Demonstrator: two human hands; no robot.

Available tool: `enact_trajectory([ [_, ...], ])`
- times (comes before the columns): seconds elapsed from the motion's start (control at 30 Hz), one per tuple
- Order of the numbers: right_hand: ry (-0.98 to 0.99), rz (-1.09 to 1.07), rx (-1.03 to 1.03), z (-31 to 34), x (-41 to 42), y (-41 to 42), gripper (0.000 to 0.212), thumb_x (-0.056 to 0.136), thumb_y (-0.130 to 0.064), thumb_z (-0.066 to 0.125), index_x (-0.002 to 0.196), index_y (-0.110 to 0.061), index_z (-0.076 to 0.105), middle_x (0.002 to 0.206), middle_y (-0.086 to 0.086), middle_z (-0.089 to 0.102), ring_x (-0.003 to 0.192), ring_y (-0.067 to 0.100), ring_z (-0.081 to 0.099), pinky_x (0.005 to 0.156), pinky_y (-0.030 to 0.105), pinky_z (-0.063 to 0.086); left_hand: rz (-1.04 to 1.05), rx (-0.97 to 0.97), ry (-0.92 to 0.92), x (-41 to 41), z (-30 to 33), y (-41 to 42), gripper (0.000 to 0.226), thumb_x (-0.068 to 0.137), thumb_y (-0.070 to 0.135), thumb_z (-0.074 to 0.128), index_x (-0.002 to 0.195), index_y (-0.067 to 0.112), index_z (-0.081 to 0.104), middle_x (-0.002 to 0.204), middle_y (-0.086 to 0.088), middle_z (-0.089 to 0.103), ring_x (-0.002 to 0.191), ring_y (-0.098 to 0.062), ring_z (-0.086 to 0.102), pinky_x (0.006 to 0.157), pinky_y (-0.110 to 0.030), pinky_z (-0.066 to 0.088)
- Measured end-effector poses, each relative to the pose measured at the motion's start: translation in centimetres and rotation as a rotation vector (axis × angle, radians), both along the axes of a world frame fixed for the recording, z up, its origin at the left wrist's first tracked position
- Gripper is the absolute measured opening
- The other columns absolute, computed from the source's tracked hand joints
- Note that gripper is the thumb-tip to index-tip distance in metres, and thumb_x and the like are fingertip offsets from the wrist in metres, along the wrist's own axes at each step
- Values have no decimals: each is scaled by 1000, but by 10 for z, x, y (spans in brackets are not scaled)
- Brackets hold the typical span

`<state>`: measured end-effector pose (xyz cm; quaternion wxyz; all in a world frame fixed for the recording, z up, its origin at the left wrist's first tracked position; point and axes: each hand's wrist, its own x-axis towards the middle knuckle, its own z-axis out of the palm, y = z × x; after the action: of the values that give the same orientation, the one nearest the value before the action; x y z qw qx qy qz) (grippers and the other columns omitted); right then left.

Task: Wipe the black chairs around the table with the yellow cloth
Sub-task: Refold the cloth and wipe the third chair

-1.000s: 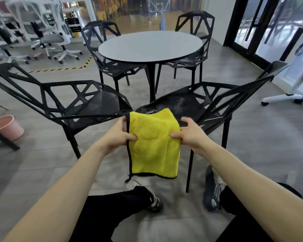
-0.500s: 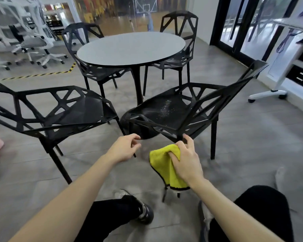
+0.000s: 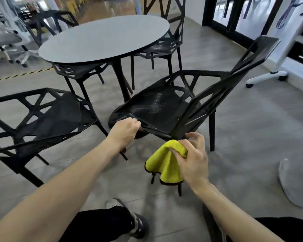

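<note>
A black lattice chair (image 3: 164,109) stands right in front of me, its seat speckled with pale dust. My left hand (image 3: 124,131) grips the front left edge of that seat. My right hand (image 3: 192,159) holds the bunched yellow cloth (image 3: 164,165) just below the seat's near corner, with the cloth hanging down. A second black chair (image 3: 47,119) stands to the left. Two more black chairs (image 3: 166,42) (image 3: 49,23) stand behind the round grey table (image 3: 103,37).
White office chairs (image 3: 9,41) crowd the far left behind a yellow-black floor tape (image 3: 21,75). A white wheeled stand (image 3: 269,75) and dark glass doors (image 3: 234,16) are at the right. My feet and dark trousers (image 3: 112,222) fill the bottom; grey floor lies around.
The cloth went from spread between both hands to bunched in my right hand alone. My left hand let go and took hold of the chair seat edge. I have moved closer.
</note>
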<state>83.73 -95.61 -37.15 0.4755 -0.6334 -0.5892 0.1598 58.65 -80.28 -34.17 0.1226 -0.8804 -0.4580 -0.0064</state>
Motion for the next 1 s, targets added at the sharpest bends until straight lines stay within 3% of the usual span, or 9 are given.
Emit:
enact_trajectory([
  [0.2, -25, 51, -154, -13, 22, 18, 11, 90, -28, 83, 86, -31, 73, 96, -14, 55, 81, 10, 62, 73, 31, 51, 36, -41, -47, 72, 5, 43, 24, 111, 25, 56, 97, 12, 70, 99, -11, 72, 98, -36, 70, 77, -50, 58],
  [0.4, -67, 42, -235, -21, 48, 25, 11, 86, -31, 85, 87, -30, 75, 91, -12, 54, 78, 9, 57, 70, 28, 42, -38, -33, 1, 163, 15, 36, 36, 114, 37, 49, 103, 13, 72, 106, -9, 73, 104, -34, 70, 78, -45, 54],
  [0.5, -101, 24, -171, -25, 67, 15, 12, 91, -31, 82, 91, -29, 70, 97, -14, 54, 78, 5, 52, 69, 23, 35, -137, -212, -254, 181, 12, 8, 45, 111, 46, 53, 98, 12, 80, 100, -8, 76, 98, -32, 70, 80, -46, 56],
  [0.6, -142, 50, -134, -33, 75, -1, 8, 96, -30, 77, 97, -29, 70, 110, -13, 54, 85, 9, 58, 71, 27, 42, -167, -300, -493, 148, -6, -16, 34, 108, 42, 60, 123, 18, 78, 115, -2, 77, 111, -21, 66, 97, -39, 54],
  [0.73, -313, 50, -59, -39, 63, -11, 15, 89, -14, 80, 101, -20, 73, 139, 2, 52, 117, 27, 65, 85, 41, 58, 219, -278, -514, 62, -48, -14, 41, 103, 46, 66, 135, 20, 70, 124, 2, 72, 119, -19, 64, 105, -37, 52],
  [0.8, -485, 63, 110, -32, 57, -8, 15, 87, -9, 79, 100, -15, 74, 146, 11, 56, 136, 36, 56, 105, 53, 52, 305, -357, -415, 38, -66, -7, 52, 103, 56, 58, 141, 22, 66, 131, 3, 68, 126, -19, 60, 109, -37, 50],
  [0.87, -613, 92, 238, -24, 52, -1, 4, 94, -11, 74, 97, -10, 72, 156, 17, 53, 152, 37, 41, 121, 60, 35, 255, -394, -340, 31, -74, 1, 62, 106, 64, 45, 146, 20, 64, 138, 3, 62, 132, -20, 55, 114, -39, 45],
  [0.93, -660, 115, 235, -21, 49, 11, 12, 103, -20, 69, 99, -9, 69, 166, 18, 40, 160, 33, 27, 127, 61, 26, 163, -358, -214, 29, -76, 11, 75, 105, 69, 27, 150, 20, 62, 145, 2, 58, 138, -21, 51, 118, -39, 41],
  [1.0, -685, 145, 199, -28, 47, 26, 22, 108, -28, 61, 109, -7, 68, 166, 17, 41, 160, 31, 28, 130, 57, 23, 76, -303, -89, 27, -78, 18, 82, 104, 69, 12, 155, 23, 58, 160, 3, 52, 150, -21, 40, 124, -39, 34],
])
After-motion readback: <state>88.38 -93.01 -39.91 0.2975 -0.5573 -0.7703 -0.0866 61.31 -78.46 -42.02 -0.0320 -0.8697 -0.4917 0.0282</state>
